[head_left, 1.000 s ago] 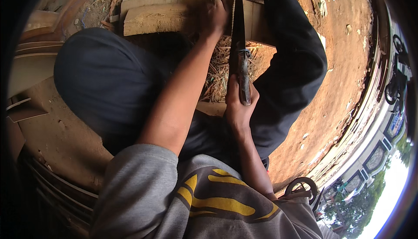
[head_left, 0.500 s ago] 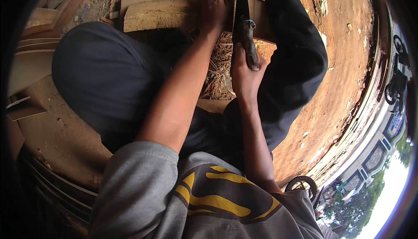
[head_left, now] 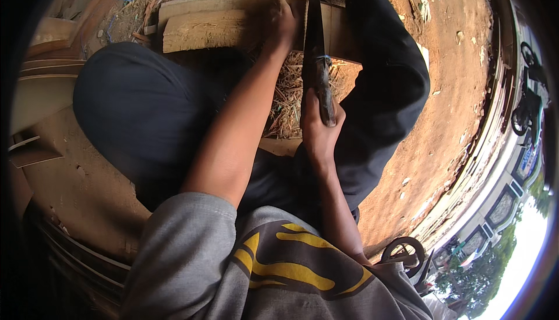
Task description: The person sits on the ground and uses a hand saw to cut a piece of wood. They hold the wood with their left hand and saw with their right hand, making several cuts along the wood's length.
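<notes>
My right hand (head_left: 320, 131) is wrapped round the dark handle of a handsaw (head_left: 314, 26). The long dark blade points away from me and lies across a flat wooden board (head_left: 335, 26). Just left of the blade, my left hand (head_left: 281, 26) holds the board, its thumb uppermost and its other fingers largely hidden in shadow. A rough-faced piece of wood (head_left: 204, 32) lies along the board's near side, left of that hand. My dark-trousered knees are bent on either side, and the right leg covers the board's right end.
Wood shavings (head_left: 285, 96) litter the ground between my legs. Panels and boards (head_left: 49, 96) are stacked at the left. Bare reddish soil (head_left: 454, 87) with scattered scraps stretches to the right, where long planks, a wheel (head_left: 402, 253) and parked motorbikes (head_left: 524, 104) stand farther off.
My right hand has drawn the handsaw back toward my body and slightly left. My left hand stays on the board; the whole view has shifted a little.
</notes>
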`<state>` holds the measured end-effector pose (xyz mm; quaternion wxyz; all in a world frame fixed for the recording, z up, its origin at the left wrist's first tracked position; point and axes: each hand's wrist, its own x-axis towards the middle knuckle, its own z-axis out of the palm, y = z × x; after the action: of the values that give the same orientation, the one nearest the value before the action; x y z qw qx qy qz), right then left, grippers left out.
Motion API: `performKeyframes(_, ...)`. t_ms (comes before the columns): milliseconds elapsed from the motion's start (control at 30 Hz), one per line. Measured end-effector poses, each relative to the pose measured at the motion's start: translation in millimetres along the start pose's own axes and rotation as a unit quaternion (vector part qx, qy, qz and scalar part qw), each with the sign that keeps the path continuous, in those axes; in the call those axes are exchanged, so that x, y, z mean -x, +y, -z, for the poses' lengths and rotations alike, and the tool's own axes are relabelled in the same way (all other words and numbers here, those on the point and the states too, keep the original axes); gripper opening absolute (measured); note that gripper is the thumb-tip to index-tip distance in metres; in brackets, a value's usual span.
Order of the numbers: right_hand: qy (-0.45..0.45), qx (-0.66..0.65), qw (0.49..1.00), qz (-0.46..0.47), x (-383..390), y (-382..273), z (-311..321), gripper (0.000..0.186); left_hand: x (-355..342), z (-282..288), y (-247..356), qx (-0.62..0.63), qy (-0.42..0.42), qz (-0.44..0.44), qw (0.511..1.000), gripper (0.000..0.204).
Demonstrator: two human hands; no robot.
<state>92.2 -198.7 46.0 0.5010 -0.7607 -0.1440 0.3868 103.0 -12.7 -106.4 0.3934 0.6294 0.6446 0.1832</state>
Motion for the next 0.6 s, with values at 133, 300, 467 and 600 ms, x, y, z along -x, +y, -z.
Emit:
performKeyframes(133,0.009,0.057,0.998,0.036,39,6,10,0.018,5,-11,-3,-0.083,0.150,-0.173,0.970,0.045)
performKeyframes(300,0.007,0.006,0.999,0.041,-28,-23,-15,0.021,20,27,31,-0.052,-0.043,0.032,0.997,0.041)
performKeyframes(467,0.000,0.059,0.998,0.028,31,4,15,0.015,8,-3,6,-0.028,0.050,-0.067,0.996,0.038)
performKeyframes(600,0.001,0.034,0.999,0.018,18,4,7,0.014,2,-6,-1,-0.024,0.047,-0.107,0.993,0.037)
